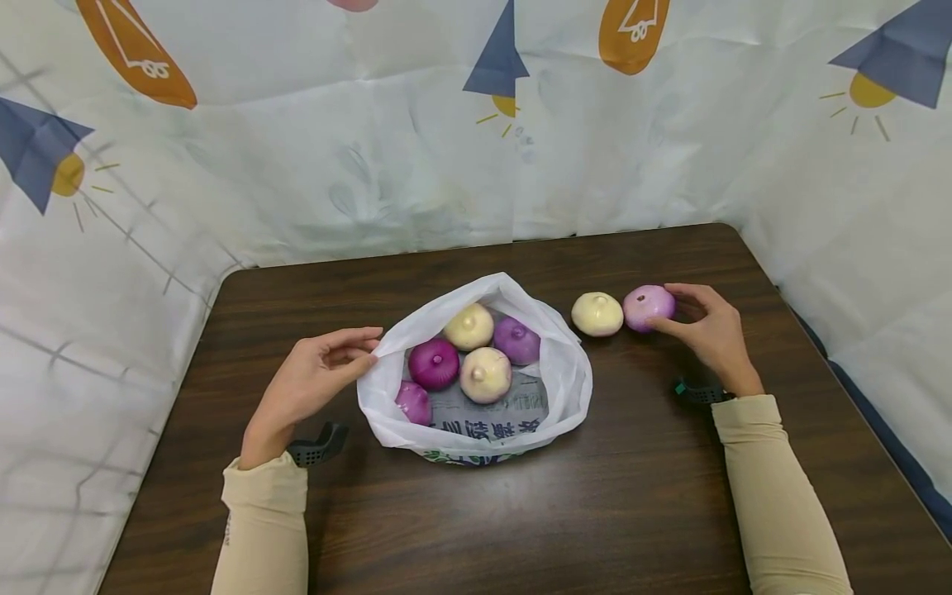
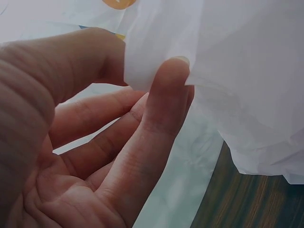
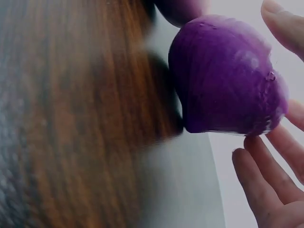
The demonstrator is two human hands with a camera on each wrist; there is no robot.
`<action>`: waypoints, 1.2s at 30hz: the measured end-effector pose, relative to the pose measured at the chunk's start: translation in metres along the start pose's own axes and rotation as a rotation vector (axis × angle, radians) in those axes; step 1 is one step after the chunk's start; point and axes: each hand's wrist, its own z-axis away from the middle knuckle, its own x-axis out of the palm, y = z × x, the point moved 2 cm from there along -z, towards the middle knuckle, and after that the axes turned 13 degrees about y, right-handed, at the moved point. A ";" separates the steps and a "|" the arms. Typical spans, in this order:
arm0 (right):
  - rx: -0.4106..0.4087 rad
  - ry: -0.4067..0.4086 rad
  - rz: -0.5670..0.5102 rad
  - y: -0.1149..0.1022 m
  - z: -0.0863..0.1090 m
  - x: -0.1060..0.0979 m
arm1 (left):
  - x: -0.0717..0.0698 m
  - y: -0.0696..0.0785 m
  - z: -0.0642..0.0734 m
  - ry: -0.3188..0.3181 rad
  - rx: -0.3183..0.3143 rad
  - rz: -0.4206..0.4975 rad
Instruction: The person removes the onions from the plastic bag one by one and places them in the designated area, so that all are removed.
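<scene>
A white plastic bag (image 1: 568,364) stands with its mouth spread wide. Inside lie several onions, among them a dark purple onion (image 1: 434,364), a lighter purple onion (image 1: 516,340) and a pale yellow onion (image 1: 486,375). My left hand (image 1: 316,372) pinches the bag's left rim between thumb and index finger; the left wrist view shows the thumb over the white plastic (image 2: 156,47). At the right, my right hand (image 1: 706,326) has thumb and fingers around a light purple onion (image 1: 645,307), which looks deeper purple in the right wrist view. Beside it sits a pale yellow onion (image 1: 597,314).
The dark wooden table (image 1: 521,521) carries everything. White printed cloth (image 1: 416,165) hangs behind it and on both sides. A black wrist strap (image 1: 318,445) shows on the left wrist, another strap (image 1: 702,392) on the right.
</scene>
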 end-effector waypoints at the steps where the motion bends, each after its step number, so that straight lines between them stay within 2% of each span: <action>1: -0.004 0.003 0.003 0.000 0.000 -0.001 | 0.000 0.000 0.000 0.000 0.000 0.001; 8: -0.018 0.042 -0.029 -0.006 0.000 -0.006 | -0.001 0.001 0.000 -0.006 -0.007 -0.004; 14: -0.022 0.078 -0.019 -0.014 0.003 -0.011 | -0.002 0.001 0.001 -0.002 0.017 -0.007; 18: -0.048 0.107 -0.055 -0.022 0.005 -0.011 | -0.002 0.001 0.001 -0.009 0.021 0.014; 25: -0.155 0.114 -0.131 -0.054 0.006 -0.005 | -0.005 0.003 0.004 0.002 0.014 0.015; 36: -0.242 -0.006 -0.269 -0.113 0.016 0.011 | -0.008 0.004 0.004 -0.016 0.002 0.044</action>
